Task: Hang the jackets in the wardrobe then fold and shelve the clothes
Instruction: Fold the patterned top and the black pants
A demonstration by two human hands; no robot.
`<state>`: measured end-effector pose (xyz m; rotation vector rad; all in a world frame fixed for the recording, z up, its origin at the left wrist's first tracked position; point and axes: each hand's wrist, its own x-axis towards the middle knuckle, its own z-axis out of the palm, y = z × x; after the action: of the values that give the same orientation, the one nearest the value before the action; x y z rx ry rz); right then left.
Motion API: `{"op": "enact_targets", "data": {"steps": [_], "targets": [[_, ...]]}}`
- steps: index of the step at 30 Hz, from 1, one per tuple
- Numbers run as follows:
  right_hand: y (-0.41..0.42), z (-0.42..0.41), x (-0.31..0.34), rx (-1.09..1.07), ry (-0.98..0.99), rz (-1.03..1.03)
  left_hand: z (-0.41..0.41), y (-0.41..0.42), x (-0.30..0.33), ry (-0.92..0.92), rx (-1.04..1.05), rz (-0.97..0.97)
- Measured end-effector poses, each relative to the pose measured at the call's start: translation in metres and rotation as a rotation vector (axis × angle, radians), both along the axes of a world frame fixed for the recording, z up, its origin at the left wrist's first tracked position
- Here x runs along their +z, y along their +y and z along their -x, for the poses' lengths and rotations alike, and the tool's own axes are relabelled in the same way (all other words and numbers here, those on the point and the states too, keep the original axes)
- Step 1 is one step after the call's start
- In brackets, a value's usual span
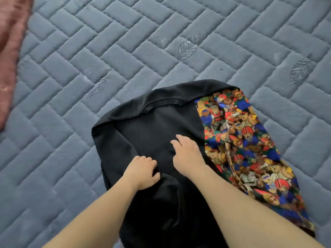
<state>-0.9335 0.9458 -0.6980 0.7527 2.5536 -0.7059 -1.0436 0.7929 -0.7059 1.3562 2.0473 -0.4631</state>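
Your left hand (141, 173) bunches the black jacket (152, 140) on the quilt (89, 51); your right hand (188, 153) rests on it, fingers relaxed. Bear lining (241, 140) exposed. Nothing hung or shelved here; the wardrobe is out of view.

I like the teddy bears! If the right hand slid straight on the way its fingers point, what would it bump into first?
Not the teddy bear fabric. The right hand points up and a little left across the black jacket, so it would probably meet the jacket's raised collar fold first, then the grey quilted mat.
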Motion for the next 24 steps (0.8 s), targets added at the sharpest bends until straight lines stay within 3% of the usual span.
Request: {"op": "enact_targets", "data": {"steps": [2, 6, 10, 12, 14, 16, 18, 19, 21, 24], "targets": [[-0.028, 0.014, -0.004, 0.047, -0.08, 0.092, 0.013, -0.03, 0.002, 0.017, -0.1, 0.076], [-0.062, 0.039, -0.004, 0.0, -0.155, -0.015, 0.042, -0.077, 0.003, 0.017, -0.231, 0.067], [-0.104, 0.073, 0.001, -0.064, -0.193, 0.073, 0.093, -0.157, 0.017, 0.047, -0.224, 0.103], [-0.135, 0.094, 0.001, -0.091, -0.203, 0.137, 0.115, -0.209, 0.022, 0.098, -0.165, 0.012], [-0.171, 0.117, 0.001, -0.107, -0.203, 0.257, 0.127, -0.249, 0.027, 0.155, 0.162, -0.18], [-0.204, 0.142, 0.001, -0.16, -0.185, 0.39, 0.135, -0.276, 0.03, 0.203, 0.772, -0.227], [-0.228, 0.169, 0.0, -0.251, -0.159, 0.432, 0.146, -0.298, 0.025, 0.053, 1.376, -0.108], [-0.235, 0.182, 0.0, -0.302, -0.14, 0.422, 0.15, -0.307, 0.02, -0.146, 1.59, -0.062], [-0.243, 0.209, -0.001, -0.371, -0.125, 0.388, 0.153, -0.323, 0.013, -0.625, 1.732, -0.048], [-0.255, 0.245, 0.0, -0.523, -0.098, 0.428, 0.145, -0.334, 0.01, -0.943, 1.727, -0.279]]}}
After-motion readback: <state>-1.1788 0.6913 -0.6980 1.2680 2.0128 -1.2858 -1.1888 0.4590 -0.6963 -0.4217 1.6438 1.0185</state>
